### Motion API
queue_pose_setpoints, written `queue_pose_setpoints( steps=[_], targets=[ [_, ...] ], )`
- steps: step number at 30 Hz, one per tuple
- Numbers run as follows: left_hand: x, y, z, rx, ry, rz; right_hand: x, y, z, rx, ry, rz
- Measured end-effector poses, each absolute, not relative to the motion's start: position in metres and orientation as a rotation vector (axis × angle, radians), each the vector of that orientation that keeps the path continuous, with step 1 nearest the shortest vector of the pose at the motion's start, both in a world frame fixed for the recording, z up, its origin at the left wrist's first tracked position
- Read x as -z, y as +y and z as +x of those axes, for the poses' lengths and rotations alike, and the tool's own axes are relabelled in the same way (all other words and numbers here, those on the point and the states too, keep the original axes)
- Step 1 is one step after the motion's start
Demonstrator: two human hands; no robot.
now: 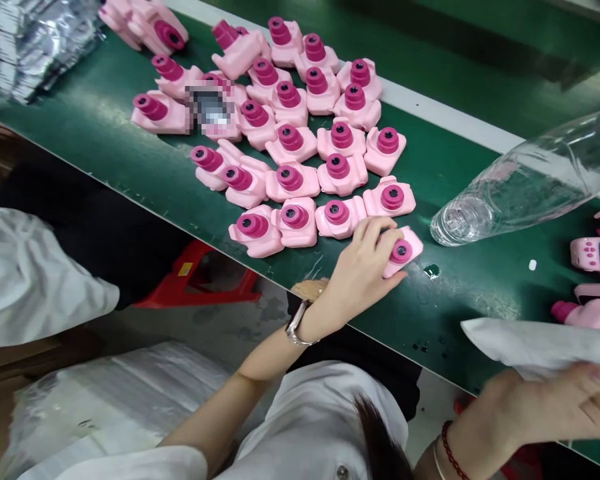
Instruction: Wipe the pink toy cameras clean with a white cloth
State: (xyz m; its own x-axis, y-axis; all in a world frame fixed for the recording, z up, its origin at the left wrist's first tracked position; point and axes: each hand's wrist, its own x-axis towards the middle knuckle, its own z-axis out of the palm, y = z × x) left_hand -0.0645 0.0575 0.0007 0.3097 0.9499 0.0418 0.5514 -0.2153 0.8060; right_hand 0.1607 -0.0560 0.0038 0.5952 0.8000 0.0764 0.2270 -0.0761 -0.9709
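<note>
My left hand [365,270], with a watch on its wrist, is closed around a pink toy camera [401,252] with a magenta lens, at the near right end of a group of such cameras. The held camera lies at the table surface, lens up. At the lower right my right hand [555,403], wearing a red bracelet, is blurred, with its fingers curled against a white bag [515,340]. The exact grip on the bag is partly hidden. Several more pink toy cameras [291,179] stand close together on the green table [430,313], most with their lenses up.
A clear plastic bottle [520,180] juts in from the right. More pink cameras [593,253] lie at the right edge. Silvery plastic bags [45,47] are piled at the upper left. A red stool [205,280] and another person's white sleeve [40,277] are on the left.
</note>
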Motion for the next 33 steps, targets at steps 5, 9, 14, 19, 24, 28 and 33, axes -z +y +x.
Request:
queue_pose_setpoints(
  steps=[5, 9, 14, 19, 24, 28, 33],
  targets=[
    [-0.007, 0.038, -0.079, -0.829, 1.169, 1.428, 0.001, -0.039, 0.101, -0.797, -0.65, -1.621],
    [-0.009, 0.024, -0.071, -0.907, 0.952, 0.689, 0.0, -0.042, 0.073, -0.919, -0.373, -1.609],
    [-0.012, 0.011, -0.05, -0.992, 1.125, 0.51, 0.002, -0.044, 0.04, -0.861, -0.605, -1.577],
    [-0.018, 0.01, -0.051, -0.944, 0.897, 0.426, 0.012, -0.036, 0.037, -0.699, -0.761, -1.643],
    [-0.011, 0.016, -0.077, -0.845, 0.839, 0.631, 0.011, -0.03, 0.049, -0.806, -0.646, -1.683],
    [-0.009, 0.015, -0.091, -0.715, 0.711, 0.91, 0.005, -0.026, 0.051, -0.802, -0.769, -1.694],
    [-0.01, 0.014, -0.086, -0.709, 0.95, 1.204, 0.003, -0.03, 0.041, -0.656, -0.813, -1.762]
  ],
)
